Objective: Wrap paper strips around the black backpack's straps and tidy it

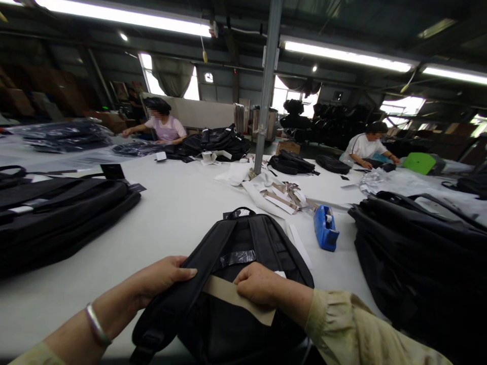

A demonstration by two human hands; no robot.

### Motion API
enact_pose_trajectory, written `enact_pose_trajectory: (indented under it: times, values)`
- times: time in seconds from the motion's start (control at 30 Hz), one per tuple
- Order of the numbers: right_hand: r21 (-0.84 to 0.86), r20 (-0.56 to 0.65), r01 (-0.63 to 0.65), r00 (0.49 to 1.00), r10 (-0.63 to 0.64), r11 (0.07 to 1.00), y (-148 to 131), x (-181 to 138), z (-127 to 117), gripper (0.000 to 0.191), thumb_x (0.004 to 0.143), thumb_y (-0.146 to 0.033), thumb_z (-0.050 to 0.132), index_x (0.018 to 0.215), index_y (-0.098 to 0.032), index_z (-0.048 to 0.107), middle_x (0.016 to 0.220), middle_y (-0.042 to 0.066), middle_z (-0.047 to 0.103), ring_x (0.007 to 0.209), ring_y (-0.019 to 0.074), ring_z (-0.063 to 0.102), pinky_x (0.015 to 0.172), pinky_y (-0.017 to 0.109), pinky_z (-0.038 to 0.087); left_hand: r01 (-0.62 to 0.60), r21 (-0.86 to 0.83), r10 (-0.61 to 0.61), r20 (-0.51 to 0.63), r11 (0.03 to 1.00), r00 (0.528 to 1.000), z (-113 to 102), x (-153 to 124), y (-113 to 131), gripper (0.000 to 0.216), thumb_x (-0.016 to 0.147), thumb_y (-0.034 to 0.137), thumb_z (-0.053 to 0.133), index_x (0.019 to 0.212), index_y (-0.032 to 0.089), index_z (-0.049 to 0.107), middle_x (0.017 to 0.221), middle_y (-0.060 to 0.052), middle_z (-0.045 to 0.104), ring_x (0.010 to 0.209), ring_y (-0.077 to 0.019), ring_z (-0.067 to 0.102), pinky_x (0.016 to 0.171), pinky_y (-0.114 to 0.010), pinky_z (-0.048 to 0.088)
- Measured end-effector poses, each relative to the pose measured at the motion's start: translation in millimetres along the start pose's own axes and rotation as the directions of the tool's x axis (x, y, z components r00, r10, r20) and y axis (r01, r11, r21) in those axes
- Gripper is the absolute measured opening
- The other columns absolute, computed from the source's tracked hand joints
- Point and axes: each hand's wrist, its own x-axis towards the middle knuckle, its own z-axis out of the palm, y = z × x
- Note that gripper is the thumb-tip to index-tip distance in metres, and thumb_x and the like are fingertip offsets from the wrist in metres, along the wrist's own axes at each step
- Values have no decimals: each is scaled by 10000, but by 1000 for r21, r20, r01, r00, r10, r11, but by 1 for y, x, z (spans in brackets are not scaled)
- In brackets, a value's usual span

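both hands sit close to the camera, on a black backpack (pixel 243 284) that lies flat on the white table (pixel 178 203). its strap side faces up. its long way runs straight away from the person, with the top carry loop (pixel 240 210) at the far end and the bottom end nearest, right under the hands.

the left hand (pixel 160 279) rests on the left shoulder strap (pixel 198 276). the thumb lies on top of the strap and the fingers curl around its edge, so it grasps the strap. a silver bangle (pixel 97 324) is on that wrist.

the right hand (pixel 256 284) presses down on a tan paper strip (pixel 236 299) that lies across the back of the bag, between the two straps. its fingers are bent and tucked at the strip's top edge. i cannot tell if they pinch it or just hold it flat.

both hands touch the bag, so neither is nearer. the strip runs sideways, across the bag's long way.

a blue tape dispenser (pixel 325 228) sits on the table past the right hand, near the bag's far right corner. piles of black bags lie on the left (pixel 64 213) and on the right (pixel 418 253). two other people (pixel 165 124) (pixel 367 147) work at the far side of the table.
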Motion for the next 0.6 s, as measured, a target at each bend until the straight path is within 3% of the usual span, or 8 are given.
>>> enact_pose_trajectory:
  times: [0.23,0.4,0.5,0.6]
  values:
    - [81,70,55,996,-61,995,-4,22,17,370,585,-93,511,840,-207,754,581,-31,620,458,116,533,483,228,432,-25,-7,25,25,1000,999,-1,7,-10,499,587,415,900,933,120,695,766,-106,756,604,-209,683,564,-260,558]
    - [247,165,51,982,-94,968,-8,49,30,237,618,-85,515,777,-175,665,574,-24,620,478,143,594,537,258,492,-92,-52,97,89,994,991,1,4,-12,481,651,387,868,1002,123,669,851,-125,764,684,-239,711,627,-288,573]
    - [424,174,33,978,-117,905,-4,56,35,159,626,-83,542,746,-148,624,583,-5,626,488,149,606,541,254,492,-123,-104,136,137,987,981,7,0,-12,591,683,389,839,1162,133,606,876,-135,760,730,-297,728,662,-358,589]
    - [655,230,-24,958,-169,756,1,57,38,107,721,-204,601,785,-123,631,606,30,640,500,155,605,516,253,478,-149,-145,173,177,978,969,14,-1,-14,754,721,372,805,1356,151,464,904,-144,756,756,-338,735,674,-405,589]
